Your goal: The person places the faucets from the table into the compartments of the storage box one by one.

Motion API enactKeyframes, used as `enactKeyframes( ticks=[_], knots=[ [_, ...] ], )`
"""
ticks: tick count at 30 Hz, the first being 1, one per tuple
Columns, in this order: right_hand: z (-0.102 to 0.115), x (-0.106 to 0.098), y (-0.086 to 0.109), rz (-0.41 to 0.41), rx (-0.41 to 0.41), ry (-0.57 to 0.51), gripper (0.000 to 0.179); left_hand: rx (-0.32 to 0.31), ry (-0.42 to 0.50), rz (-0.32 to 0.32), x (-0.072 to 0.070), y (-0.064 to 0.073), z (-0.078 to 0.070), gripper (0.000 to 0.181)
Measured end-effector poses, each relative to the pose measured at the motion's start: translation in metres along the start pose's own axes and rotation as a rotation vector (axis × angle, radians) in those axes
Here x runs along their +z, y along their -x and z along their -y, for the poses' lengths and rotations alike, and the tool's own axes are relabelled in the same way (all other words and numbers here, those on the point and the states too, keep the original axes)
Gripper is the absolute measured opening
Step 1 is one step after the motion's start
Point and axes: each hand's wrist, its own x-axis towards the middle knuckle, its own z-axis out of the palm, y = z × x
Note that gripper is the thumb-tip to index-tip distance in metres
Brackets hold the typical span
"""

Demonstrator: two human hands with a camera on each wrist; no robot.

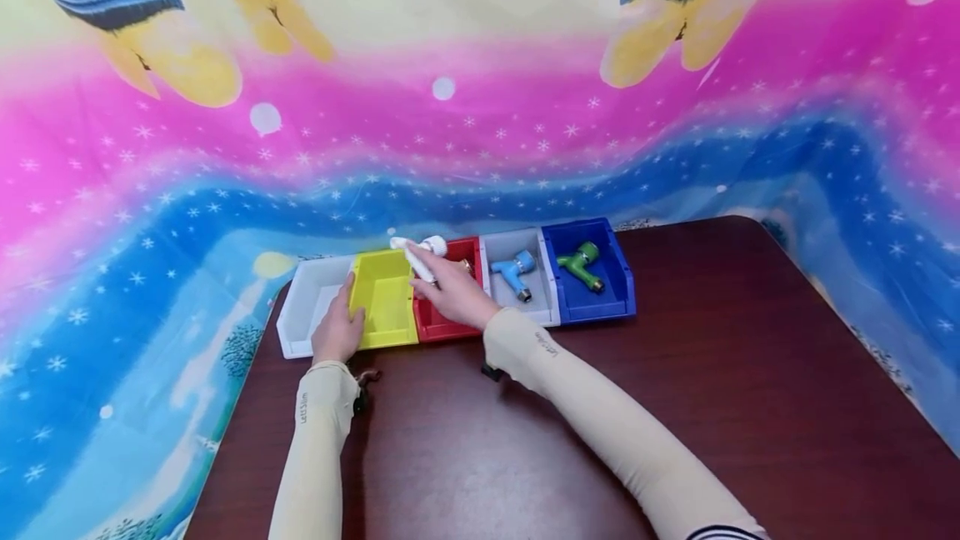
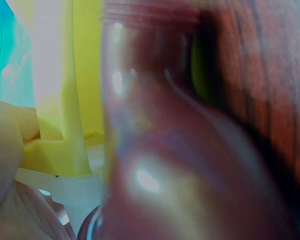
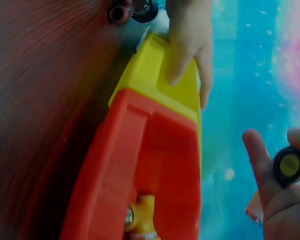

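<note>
My right hand (image 1: 457,294) holds a white plastic tap (image 1: 416,257) over the red bin (image 1: 442,329); its dark-rimmed round end shows between the fingers in the right wrist view. A yellow tap (image 3: 145,215) lies inside the red bin. My left hand (image 1: 337,330) straddles the side wall of the yellow bin (image 1: 386,298), thumb inside and fingers on the white bin's side. Close by the left wrist is a glossy brown tap (image 2: 155,135), large and blurred in the left wrist view.
Left of the yellow bin stands a white bin (image 1: 296,340). To the right, a grey bin (image 1: 498,244) holds a blue tap (image 1: 513,273), and a blue bin (image 1: 618,294) holds a green tap (image 1: 581,265). The row stands on a dark wooden table (image 1: 675,373) before a patterned cloth backdrop.
</note>
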Motion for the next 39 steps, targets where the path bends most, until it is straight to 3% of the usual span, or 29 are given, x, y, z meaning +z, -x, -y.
enactKeyframes(
  ticks=[5,16,23,33,39],
  knots=[
    [0.004,0.028,-0.017,0.046,-0.063,0.140,0.054,-0.007,-0.006,0.009,-0.001,0.000,-0.001,0.071],
    [0.001,0.069,-0.040,0.157,-0.108,0.359,0.068,0.008,-0.022,-0.006,-0.001,-0.002,0.000,0.069],
    [-0.004,0.076,-0.041,0.199,-0.065,0.445,0.071,0.002,-0.021,-0.008,0.001,-0.003,0.002,0.071],
    [-0.010,0.081,-0.043,0.186,-0.087,0.520,0.066,-0.019,-0.020,0.015,-0.002,-0.003,0.000,0.069],
    [-0.023,0.088,-0.045,0.132,-0.173,0.764,0.060,-0.011,-0.026,0.016,-0.002,0.001,-0.002,0.069]
  ],
)
